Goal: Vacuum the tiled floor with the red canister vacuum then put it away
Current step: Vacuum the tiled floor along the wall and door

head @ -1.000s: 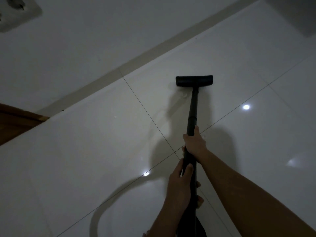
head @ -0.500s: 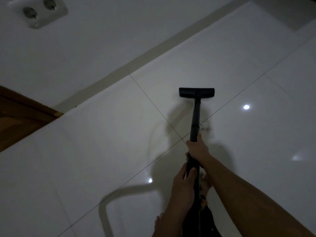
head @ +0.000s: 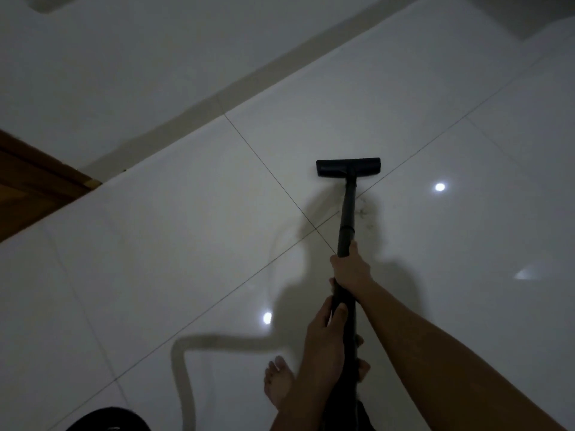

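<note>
Bottom-left edge: a dark rounded body [head: 109, 419], possibly the canister, colour unreadable. The left hand [head: 325, 346] wrapped the long black vacuum wand [head: 348, 209] low centre, and the right hand [head: 351, 270] clamped it just above. A small dark clump of hair and dust [head: 364, 211] lay just right of the wand, nearer than the flat black floor head [head: 348, 167] at mid-frame on the glossy white tiled floor [head: 155, 244]. Judgement: shift the head right and draw it back slowly over the clump, kept flat, strokes overlapped.

one head-worn wide-angle view, facing forward and steeply down, left hand [head: 323, 353] and right hand [head: 351, 272] on vacuum wand [head: 348, 209] close below lens, tiled floor [head: 186, 244] beyond, wall [head: 124, 73] top left
</note>
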{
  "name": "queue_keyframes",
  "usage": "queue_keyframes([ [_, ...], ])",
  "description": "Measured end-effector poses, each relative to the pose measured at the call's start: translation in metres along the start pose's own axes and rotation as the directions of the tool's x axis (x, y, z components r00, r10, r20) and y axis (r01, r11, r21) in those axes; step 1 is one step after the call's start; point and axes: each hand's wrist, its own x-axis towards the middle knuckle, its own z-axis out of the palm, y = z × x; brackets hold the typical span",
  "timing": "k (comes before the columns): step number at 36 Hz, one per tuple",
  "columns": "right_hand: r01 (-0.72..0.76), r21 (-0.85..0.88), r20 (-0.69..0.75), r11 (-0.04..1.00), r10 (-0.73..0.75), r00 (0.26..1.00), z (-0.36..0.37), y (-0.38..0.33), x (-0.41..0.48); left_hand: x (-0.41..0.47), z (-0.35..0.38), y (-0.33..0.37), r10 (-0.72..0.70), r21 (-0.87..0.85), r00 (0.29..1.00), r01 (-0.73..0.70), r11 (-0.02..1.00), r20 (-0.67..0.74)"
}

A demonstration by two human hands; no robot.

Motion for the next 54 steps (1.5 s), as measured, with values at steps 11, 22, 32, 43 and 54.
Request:
queue_keyframes([
  [11, 0.017, 0.008, 0.017, 1.0, -0.018, 1.0, -0.022, 0.035, -0.031, -0.035, 0.032, -0.029, 0.031, -0.071, 0.999, -0.032, 0.997, -0.016],
  [22, 0.012, 0.068, -0.013, 0.998, -0.011, 1.0, -0.008, 0.071, -0.063, -0.067, 0.019, -0.064, -0.009, -0.09, 1.0, 0.009, 0.996, -0.005],
  [32, 0.016, 0.014, 0.003, 1.0, -0.016, 1.0, 0.017, 0.102, -0.104, -0.101, -0.003, -0.104, 0.037, -0.083, 0.999, -0.035, 0.996, 0.021],
  [43, -0.006, 0.01, -0.037, 1.0, 0.006, 0.999, 0.032, 0.133, -0.148, -0.132, -0.02, -0.141, 0.029, 0.004, 0.998, -0.029, 1.0, 0.064],
  [54, -0.074, 0.046, -0.055, 0.996, 0.077, 0.996, 0.039, 0.174, -0.156, -0.139, -0.023, -0.172, -0.023, 0.049, 0.996, 0.018, 0.999, 0.092],
])
